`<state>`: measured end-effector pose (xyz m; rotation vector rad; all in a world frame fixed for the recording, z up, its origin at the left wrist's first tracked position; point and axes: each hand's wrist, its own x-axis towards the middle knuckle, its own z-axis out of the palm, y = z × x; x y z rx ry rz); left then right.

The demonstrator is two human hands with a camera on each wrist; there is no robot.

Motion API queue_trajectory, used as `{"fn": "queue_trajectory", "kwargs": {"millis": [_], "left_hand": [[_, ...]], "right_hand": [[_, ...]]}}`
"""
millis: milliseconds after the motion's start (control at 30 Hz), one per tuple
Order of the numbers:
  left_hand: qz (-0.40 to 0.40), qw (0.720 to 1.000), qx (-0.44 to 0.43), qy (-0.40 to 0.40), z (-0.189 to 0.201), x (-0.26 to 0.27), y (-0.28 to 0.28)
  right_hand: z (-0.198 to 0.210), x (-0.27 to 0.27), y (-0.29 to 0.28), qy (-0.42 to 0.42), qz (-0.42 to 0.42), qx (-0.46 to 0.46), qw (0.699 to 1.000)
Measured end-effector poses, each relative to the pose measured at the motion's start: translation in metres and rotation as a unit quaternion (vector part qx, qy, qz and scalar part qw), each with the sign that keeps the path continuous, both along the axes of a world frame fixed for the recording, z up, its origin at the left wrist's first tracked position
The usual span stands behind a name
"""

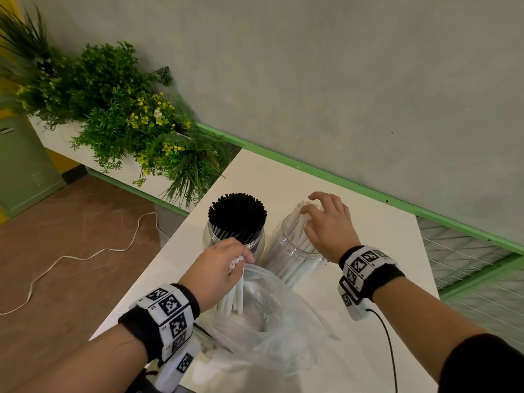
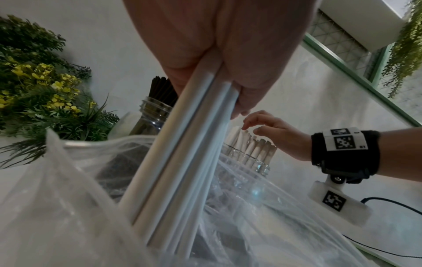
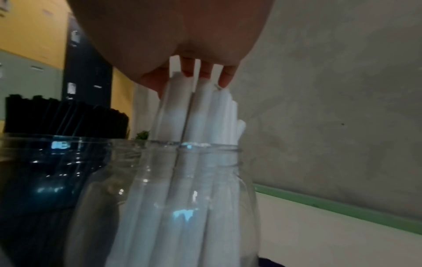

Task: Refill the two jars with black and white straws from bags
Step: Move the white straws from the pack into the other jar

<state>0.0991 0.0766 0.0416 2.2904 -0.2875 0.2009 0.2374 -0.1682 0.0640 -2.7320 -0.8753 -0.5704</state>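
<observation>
At six o'clock on the tabletop (image 1: 354, 222), our left hand (image 1: 215, 270) grips a bundle of white straws (image 1: 238, 296) in the bag (image 1: 278, 336). We should lift them clear, then feed them toward one o'clock into the white-straw jar (image 1: 295, 251), where our right hand (image 1: 329, 222), fingers loose, steadies the tops.

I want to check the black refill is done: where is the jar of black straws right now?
In the head view the jar of black straws stands upright on the white table, left of the white-straw jar, just beyond the left hand.
</observation>
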Motion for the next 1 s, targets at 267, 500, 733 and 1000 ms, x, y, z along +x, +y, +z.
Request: {"fn": "queue_trajectory", "kwargs": {"millis": [267,500,733,1000], "left_hand": [[0.002,1.0,-0.002,-0.001,-0.001,-0.001,-0.001],[0.003,1.0,-0.005,0.003,0.001,-0.002,-0.002],[0.002,1.0,-0.004,0.007,0.0,0.0,-0.002],[0.002,1.0,-0.003,-0.001,0.0,0.0,-0.001]], "right_hand": [[-0.01,0.005,0.019,0.073,-0.164,-0.018,0.984],[-0.007,0.008,0.016,0.104,-0.181,0.135,0.968],[-0.007,0.013,0.012,0.13,-0.127,0.213,0.96],[-0.001,-0.001,0.014,0.074,0.003,0.089,0.993]]}}
